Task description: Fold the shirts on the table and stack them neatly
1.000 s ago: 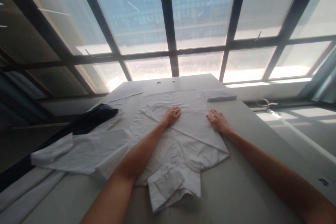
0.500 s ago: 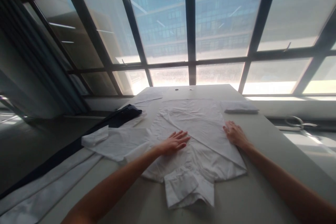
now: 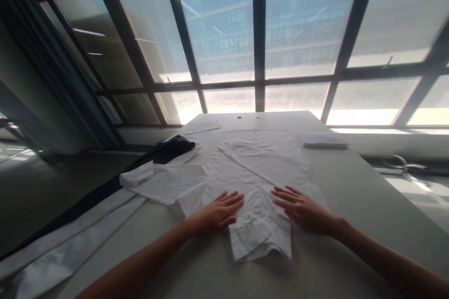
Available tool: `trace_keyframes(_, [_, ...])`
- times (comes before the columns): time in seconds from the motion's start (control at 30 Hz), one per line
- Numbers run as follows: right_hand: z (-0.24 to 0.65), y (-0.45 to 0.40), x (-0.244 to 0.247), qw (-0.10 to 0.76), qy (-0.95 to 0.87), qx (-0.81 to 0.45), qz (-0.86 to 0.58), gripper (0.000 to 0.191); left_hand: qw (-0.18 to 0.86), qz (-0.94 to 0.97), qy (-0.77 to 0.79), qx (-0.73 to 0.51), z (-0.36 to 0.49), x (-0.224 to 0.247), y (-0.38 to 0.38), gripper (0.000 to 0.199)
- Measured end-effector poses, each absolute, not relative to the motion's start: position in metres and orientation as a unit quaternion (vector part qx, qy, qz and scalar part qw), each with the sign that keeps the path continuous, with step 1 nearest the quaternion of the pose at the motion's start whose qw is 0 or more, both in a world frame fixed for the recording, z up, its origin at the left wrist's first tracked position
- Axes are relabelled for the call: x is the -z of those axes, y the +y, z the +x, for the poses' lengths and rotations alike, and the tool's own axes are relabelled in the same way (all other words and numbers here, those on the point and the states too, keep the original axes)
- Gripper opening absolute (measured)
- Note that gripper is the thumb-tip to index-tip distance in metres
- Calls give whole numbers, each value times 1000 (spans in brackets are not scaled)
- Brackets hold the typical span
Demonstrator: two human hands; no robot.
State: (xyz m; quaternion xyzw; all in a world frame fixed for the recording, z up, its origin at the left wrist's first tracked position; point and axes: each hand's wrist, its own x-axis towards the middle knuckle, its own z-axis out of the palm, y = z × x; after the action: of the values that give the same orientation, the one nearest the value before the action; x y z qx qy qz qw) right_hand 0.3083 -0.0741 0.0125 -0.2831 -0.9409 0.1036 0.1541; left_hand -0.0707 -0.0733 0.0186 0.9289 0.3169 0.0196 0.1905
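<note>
One sleeve (image 3: 175, 180) of the white garment (image 3: 261, 159) stretches leftward, apparently unfolded. The left hand (image 3: 219, 212) spreads flat on the near part, gripping nothing. Mid-table (image 3: 354, 210), the body lies spread but creased; smoothing seems partly done. The right hand (image 3: 303, 210), likewise flat and empty, has folded cloth (image 3: 324, 140) beyond it.

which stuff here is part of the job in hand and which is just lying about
In use:
- white garment, both hands on it
- table beneath

Seemingly lying about:
- dark cloth, left
- folded white cloth, far right
</note>
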Motion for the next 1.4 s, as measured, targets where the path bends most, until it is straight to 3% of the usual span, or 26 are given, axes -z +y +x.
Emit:
trace_keyframes(0.2, [295, -116, -33, 105, -936, -215, -257, 86, 269, 923, 274, -38, -76, -39, -90, 58])
trace_keyframes(0.33, [294, -116, -38, 116, -931, -231, -257, 87, 279, 925, 259, -14, -78, -52, -93, 70])
trace_keyframes(0.53, [296, -116, -41, 124, -931, -256, -230, 84, 258, 927, 266, -55, -71, -48, -94, 61])
trace_keyframes(0.63, [293, -115, -38, 129, -930, -245, -242, 74, 263, 925, 255, -97, -64, -40, -93, 48])
trace_keyframes(0.73, [289, -113, -34, 162, -919, -239, -267, 50, 300, 901, 273, -155, -59, -34, -92, 35])
trace_keyframes(0.87, [287, -109, -23, 236, -871, -276, -332, 24, 351, 841, 355, -209, -54, -29, -90, 46])
trace_keyframes(0.97, [287, -102, -7, 279, -817, -286, -416, 29, 361, 810, 407, -218, -53, -24, -87, 56])
trace_keyframes(1.17, [283, -89, 14, 335, -739, -321, -488, 28, 350, 752, 503, -242, -50, -16, -80, 52])
trace_keyframes(1.3, [280, -87, 16, 347, -730, -308, -501, 58, 313, 742, 534, -257, -47, -15, -76, 48])
trace_keyframes(1.4, [280, -87, 19, 324, -736, -276, -526, 68, 278, 744, 555, -249, -46, -15, -72, 45])
